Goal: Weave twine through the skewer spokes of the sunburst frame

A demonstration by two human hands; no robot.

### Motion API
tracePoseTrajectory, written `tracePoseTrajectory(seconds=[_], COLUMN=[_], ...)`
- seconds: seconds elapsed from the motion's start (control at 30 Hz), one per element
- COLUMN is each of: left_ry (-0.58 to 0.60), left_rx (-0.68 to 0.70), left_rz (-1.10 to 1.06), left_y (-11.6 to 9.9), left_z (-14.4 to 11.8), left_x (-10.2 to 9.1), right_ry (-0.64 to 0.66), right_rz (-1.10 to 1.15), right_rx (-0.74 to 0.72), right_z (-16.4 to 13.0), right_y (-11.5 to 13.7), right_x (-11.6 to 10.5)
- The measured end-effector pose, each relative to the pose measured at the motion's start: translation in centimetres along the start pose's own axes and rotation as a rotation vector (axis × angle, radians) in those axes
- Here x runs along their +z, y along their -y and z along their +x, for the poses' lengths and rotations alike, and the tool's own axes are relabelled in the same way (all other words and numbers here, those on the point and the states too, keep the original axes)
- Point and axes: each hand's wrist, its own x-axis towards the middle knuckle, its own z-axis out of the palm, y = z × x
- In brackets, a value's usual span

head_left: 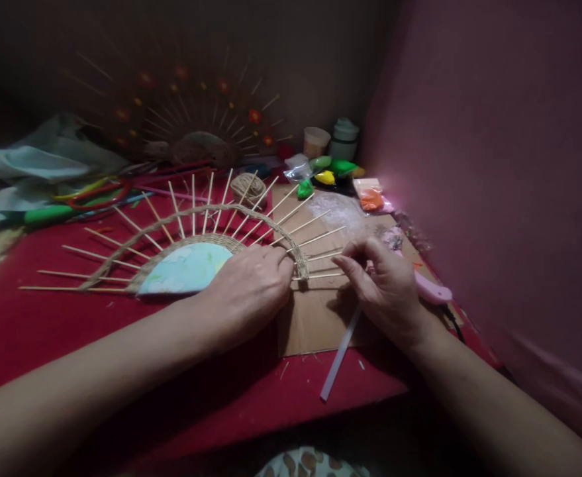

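Wooden-skewer fan frame (186, 245) on red table (47, 324): left hand (251, 288) pressing its right end, right hand (383, 285) pinching skewer tips.

Deep red table (47, 331), tan sticks (122, 252) fanning off a pale blue half-circle (186, 268), brown cardboard (315, 318), plus green, yellow and orange clay bags (343, 167).

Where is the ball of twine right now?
In the head view the ball of twine sits on the red table just above centre, behind the fan-shaped stick frame, left of the small green bag.
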Motion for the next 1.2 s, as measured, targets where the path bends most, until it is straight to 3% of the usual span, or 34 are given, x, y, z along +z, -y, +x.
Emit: tracePoseTrajectory(seconds=[0.1,0.2,0.27,0.37,0.43,0.57,0.73,0.83,0.9,0.97,1.03,1.07,1.1,1.2], left_ry=[-0.122,-0.216,-0.263,-0.311,-0.336,-0.360,-0.314,-0.203,-0.026,0.258,0.463,0.460,0.382,-0.132], left_rx=[-0.027,-0.036,-0.055,-0.074,-0.070,-0.075,-0.072,-0.106,-0.143,-0.290,-0.564,-0.706,-0.838,-1.166], left_rz=[0.052,0.128,0.167,0.174,0.152,0.103,-0.036,-0.376,-0.784,-1.300,-1.775,-1.946,-2.074,-2.272], left_y=[0.1,0.1,0.1,0.1,0.0,-0.3,-1.3,-2.1,-2.4,-2.4,-2.0,-1.7,-1.4,-0.3], left_z=[0.0,-0.1,0.0,0.0,0.0,-0.1,-0.2,-0.8,-1.7,-2.8,-4.1,-4.7,-5.2,-6.2], left_x=[0.1,0.3,0.4,0.3,0.2,0.5,0.8,-0.2,-1.1,-1.4,-1.2,-0.9,-0.7,-0.1], right_ry=[-0.161,-0.258,-0.143,0.187,0.286,0.174,0.041,0.050,0.041,0.046,0.059,0.065,0.070,0.062], right_rz=[-0.008,0.075,0.258,0.646,0.882,1.284,1.429,1.468,1.450,1.427,1.415,1.408,1.401,1.396], right_rx=[0.012,0.128,0.321,0.747,0.967,1.178,1.359,1.348,1.340,1.320,1.279,1.255,1.235,1.196], right_z=[-0.2,-0.8,-1.0,-0.9,-0.5,0.9,1.2,0.6,0.2,-0.1,-0.4,-0.4,-0.5,-0.3], right_y=[0.3,0.8,1.4,2.5,3.1,3.6,2.7,2.1,2.0,1.9,1.9,1.8,1.7,1.6], right_x=[-0.5,-0.9,-1.0,-0.5,0.3,2.3,4.1,4.2,4.0,3.6,3.4,3.3,3.2,3.1])
